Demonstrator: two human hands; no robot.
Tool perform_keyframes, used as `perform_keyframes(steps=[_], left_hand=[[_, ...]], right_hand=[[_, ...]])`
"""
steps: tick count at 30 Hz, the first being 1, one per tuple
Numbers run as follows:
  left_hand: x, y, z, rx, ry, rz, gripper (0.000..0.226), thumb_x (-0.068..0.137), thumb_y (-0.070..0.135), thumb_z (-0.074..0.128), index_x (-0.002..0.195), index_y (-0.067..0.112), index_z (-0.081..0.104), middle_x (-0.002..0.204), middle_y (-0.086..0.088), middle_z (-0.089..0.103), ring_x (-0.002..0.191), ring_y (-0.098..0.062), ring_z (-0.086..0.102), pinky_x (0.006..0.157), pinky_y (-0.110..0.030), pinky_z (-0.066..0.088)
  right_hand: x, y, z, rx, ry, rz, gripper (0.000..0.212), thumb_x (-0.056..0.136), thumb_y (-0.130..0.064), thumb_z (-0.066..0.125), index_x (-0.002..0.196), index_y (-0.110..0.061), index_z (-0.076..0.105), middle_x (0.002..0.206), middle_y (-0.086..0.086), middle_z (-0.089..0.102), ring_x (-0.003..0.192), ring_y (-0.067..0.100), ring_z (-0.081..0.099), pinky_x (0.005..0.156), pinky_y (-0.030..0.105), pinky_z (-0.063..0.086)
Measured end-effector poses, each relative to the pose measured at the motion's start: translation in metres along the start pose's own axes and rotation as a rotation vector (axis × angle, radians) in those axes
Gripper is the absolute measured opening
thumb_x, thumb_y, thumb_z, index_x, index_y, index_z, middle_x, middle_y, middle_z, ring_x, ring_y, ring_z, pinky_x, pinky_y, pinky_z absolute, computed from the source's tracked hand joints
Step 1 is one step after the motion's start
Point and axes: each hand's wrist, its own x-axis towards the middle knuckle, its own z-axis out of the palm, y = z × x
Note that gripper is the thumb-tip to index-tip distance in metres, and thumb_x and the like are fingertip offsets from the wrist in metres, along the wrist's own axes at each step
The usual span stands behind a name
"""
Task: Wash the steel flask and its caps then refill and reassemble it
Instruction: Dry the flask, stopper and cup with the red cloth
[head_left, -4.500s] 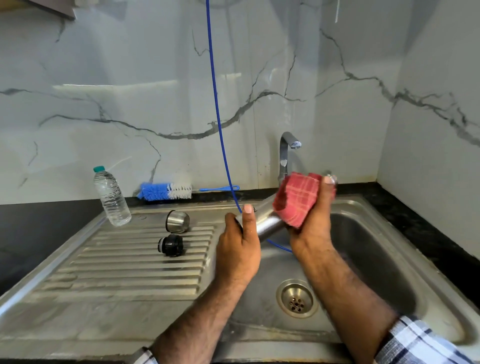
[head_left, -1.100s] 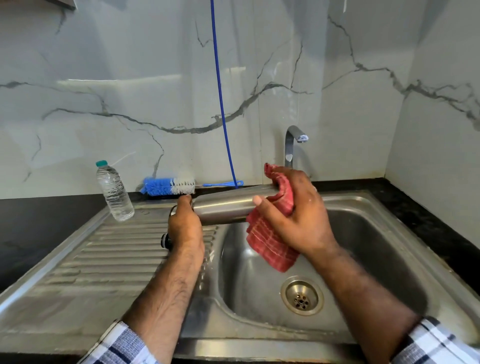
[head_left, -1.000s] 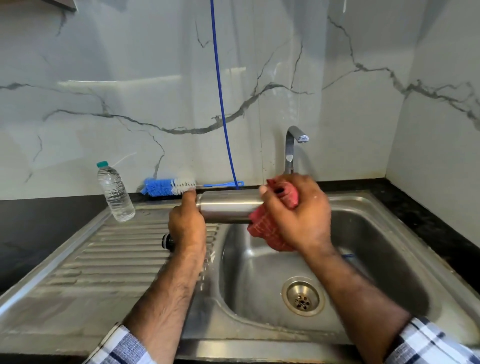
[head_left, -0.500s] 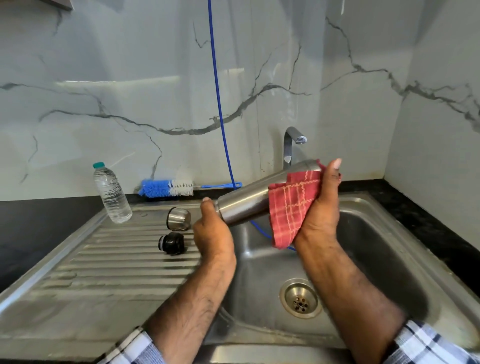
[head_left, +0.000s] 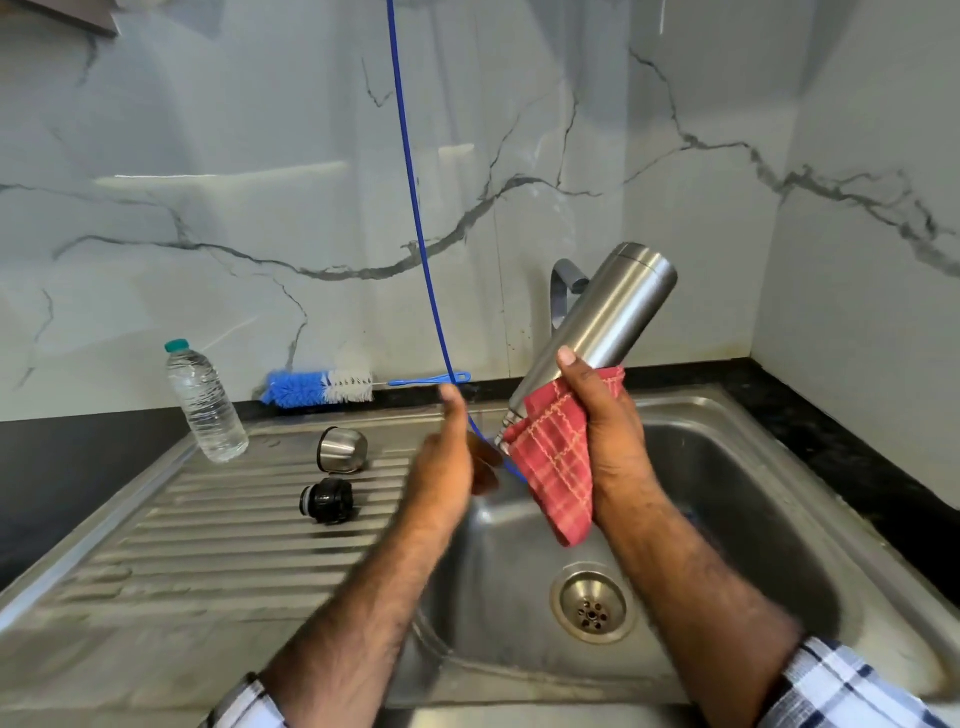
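r hand (head_left: 605, 415) grips flask (head_left: 608, 317) w/ cloth (head_left: 558, 467) over the sink (head_left: 810, 519), mouth down; l hand (head_left: 449, 467) open, blurred, beside it.

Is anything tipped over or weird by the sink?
Yes. The steel cap and the black cap lie tipped on their sides on the draining board. The right hand holds the flask mouth-down, slanted, with a red cloth.

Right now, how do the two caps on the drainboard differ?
The steel cap is shiny bare metal; the black cap is dark with a pale ring at its left end. The steel cap lies farther back, toward the wall; the black cap lies nearer the person. The steel cap looks slightly larger. Both lie on their sides on the drainboard, untouched.
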Motion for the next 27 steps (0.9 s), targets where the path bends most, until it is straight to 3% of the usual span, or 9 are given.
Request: perform_keyframes(steps=[2, 4, 8, 11, 13, 16, 20, 25, 27], left_hand=[[0.014, 0.008, -0.024, -0.038, 0.146, 0.089, 0.117, 0.066, 0.108, 0.014, 0.084, 0.012, 0.079, 0.077, -0.007, 0.077, 0.072, -0.022, 0.069, 0.088, -0.041, 0.053], [0.023, 0.017, -0.046, -0.067, 0.251, 0.201, 0.106, 0.072, 0.101, 0.019, 0.090, 0.015, 0.078, 0.083, -0.008, 0.077, 0.075, -0.020, 0.066, 0.089, -0.042, 0.052], [0.022, 0.021, -0.077, 0.158, 0.322, 0.486, 0.088, 0.085, 0.097, 0.019, 0.100, 0.028, 0.072, 0.088, 0.009, 0.073, 0.089, -0.019, 0.067, 0.101, -0.057, 0.051], [0.018, 0.024, -0.090, 0.494, 0.278, 0.602, 0.073, 0.087, 0.096, 0.017, 0.085, 0.037, 0.061, 0.075, 0.025, 0.063, 0.080, -0.008, 0.059, 0.105, -0.060, 0.043], [0.019, 0.025, -0.095, 0.623, 0.251, 0.633, 0.075, 0.087, 0.096, 0.017, 0.073, 0.033, 0.054, 0.066, 0.019, 0.060, 0.072, -0.002, 0.057, 0.102, -0.056, 0.043], [0.020, 0.022, -0.093, 0.804, 0.238, 0.669, 0.081, 0.087, 0.095, 0.016, 0.071, 0.025, 0.054, 0.058, 0.008, 0.055, 0.070, -0.017, 0.060, 0.098, -0.053, 0.041], [0.020, 0.017, -0.079, 0.755, 0.264, 0.645, 0.075, 0.092, 0.083, 0.026, 0.079, 0.017, 0.060, 0.068, 0.001, 0.065, 0.083, -0.030, 0.068, 0.095, -0.050, 0.044], [0.004, 0.024, -0.044, 0.749, 0.319, 0.523, 0.070, 0.088, 0.072, 0.034, 0.091, 0.012, 0.070, 0.095, -0.015, 0.076, 0.099, -0.041, 0.067, 0.090, -0.046, 0.051], [0.006, 0.026, -0.045, 0.673, 0.334, 0.510, 0.069, 0.089, 0.072, 0.035, 0.086, 0.012, 0.070, 0.087, -0.012, 0.075, 0.090, -0.040, 0.067, 0.082, -0.045, 0.053]], right_hand=[[0.003, -0.006, -0.007, -0.101, -0.082, 0.010, 0.062, 0.079, -0.024, 0.091, 0.125, -0.003, 0.056, 0.100, 0.026, 0.072, 0.078, 0.043, 0.074, 0.073, 0.063, 0.063], [0.007, -0.007, -0.012, -0.368, -0.166, -0.045, 0.063, 0.075, -0.013, 0.095, 0.119, 0.003, 0.053, 0.092, 0.024, 0.069, 0.069, 0.040, 0.071, 0.071, 0.071, 0.061], [0.005, -0.001, -0.009, -1.066, -0.347, -0.174, 0.068, 0.058, -0.027, 0.104, 0.111, -0.031, 0.062, 0.099, 0.002, 0.075, 0.080, 0.020, 0.077, 0.075, 0.048, 0.066], [0.005, 0.003, -0.008, -1.387, -0.429, -0.258, 0.074, 0.053, -0.048, 0.102, 0.110, -0.036, 0.057, 0.094, -0.007, 0.072, 0.080, 0.012, 0.073, 0.077, 0.042, 0.064], [0.006, 0.003, -0.008, -1.480, -0.470, -0.273, 0.078, 0.051, -0.057, 0.099, 0.113, -0.039, 0.055, 0.095, -0.010, 0.072, 0.084, 0.010, 0.072, 0.081, 0.041, 0.064], [0.007, -0.001, -0.011, -1.578, -0.487, -0.301, 0.080, 0.049, -0.067, 0.092, 0.114, -0.040, 0.053, 0.097, -0.011, 0.070, 0.093, 0.014, 0.069, 0.090, 0.044, 0.060], [0.006, -0.008, -0.009, -1.688, -0.532, -0.348, 0.083, 0.054, -0.075, 0.087, 0.120, -0.039, 0.052, 0.100, -0.016, 0.068, 0.096, 0.012, 0.067, 0.100, 0.046, 0.052], [-0.011, 0.018, 0.019, -1.836, -0.410, -0.729, 0.104, 0.061, -0.088, 0.069, 0.144, -0.031, 0.043, 0.129, -0.011, 0.067, 0.114, 0.017, 0.067, 0.109, 0.051, 0.039], [-0.014, 0.021, 0.026, -1.871, -0.318, -0.889, 0.107, 0.065, -0.090, 0.064, 0.148, -0.025, 0.044, 0.134, -0.006, 0.066, 0.116, 0.019, 0.067, 0.111, 0.053, 0.038]])
